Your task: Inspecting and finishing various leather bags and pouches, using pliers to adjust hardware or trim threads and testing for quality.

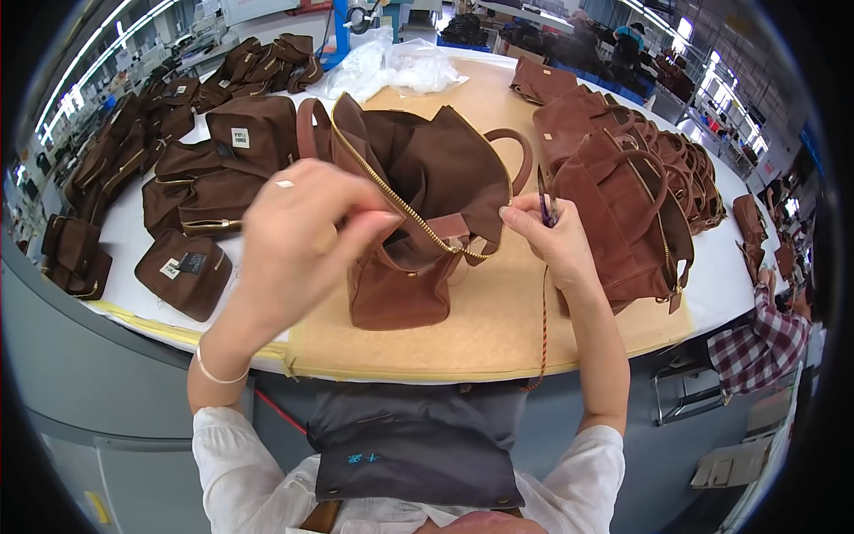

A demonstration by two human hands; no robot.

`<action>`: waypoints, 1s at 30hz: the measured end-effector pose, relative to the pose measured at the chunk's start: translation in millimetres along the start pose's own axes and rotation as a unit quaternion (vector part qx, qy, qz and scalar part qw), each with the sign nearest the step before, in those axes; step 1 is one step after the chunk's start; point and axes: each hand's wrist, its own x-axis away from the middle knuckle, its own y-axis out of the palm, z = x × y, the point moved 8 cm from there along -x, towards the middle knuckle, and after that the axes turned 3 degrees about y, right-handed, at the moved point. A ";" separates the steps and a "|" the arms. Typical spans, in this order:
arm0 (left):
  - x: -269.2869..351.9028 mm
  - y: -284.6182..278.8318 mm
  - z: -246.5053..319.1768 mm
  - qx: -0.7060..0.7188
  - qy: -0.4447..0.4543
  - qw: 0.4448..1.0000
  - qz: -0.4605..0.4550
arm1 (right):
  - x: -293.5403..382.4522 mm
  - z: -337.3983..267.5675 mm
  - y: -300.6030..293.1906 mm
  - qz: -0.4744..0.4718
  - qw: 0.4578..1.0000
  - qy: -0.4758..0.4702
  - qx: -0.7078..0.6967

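A brown leather handbag stands before me with its zippered mouth spread wide and its dark brown fabric lining showing. A brass zipper runs around the opening. My right hand holds thread snips, blades up, while its thumb and forefinger pinch at the zipper's right edge. From that hand a twisted orange and dark cord hangs down past the table edge. My left hand, blurred by motion, is over the bag's left side. Its thumb and forefinger come together near the zipper; whether anything is between them is unclear.
Brown fabric linings with zippers are heaped on the left. Finished-looking brown handbags crowd the right side. Clear plastic bags lie at the back. Tan paper covers the table's middle. A person in a checked shirt sits at far right.
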 end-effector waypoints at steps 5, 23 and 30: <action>-23.0 78.1 17.1 0.033 0.034 0.995 -0.087 | 1.6 13.1 -0.4 -0.031 0.998 0.034 -0.038; 1.1 135.0 27.6 0.000 0.028 0.994 -0.109 | 83.5 -15.9 42.7 -0.353 0.920 -0.064 0.157; 20.8 129.6 30.3 -0.039 0.087 0.994 -0.057 | 50.9 -27.7 -3.5 -0.120 0.958 -0.114 0.234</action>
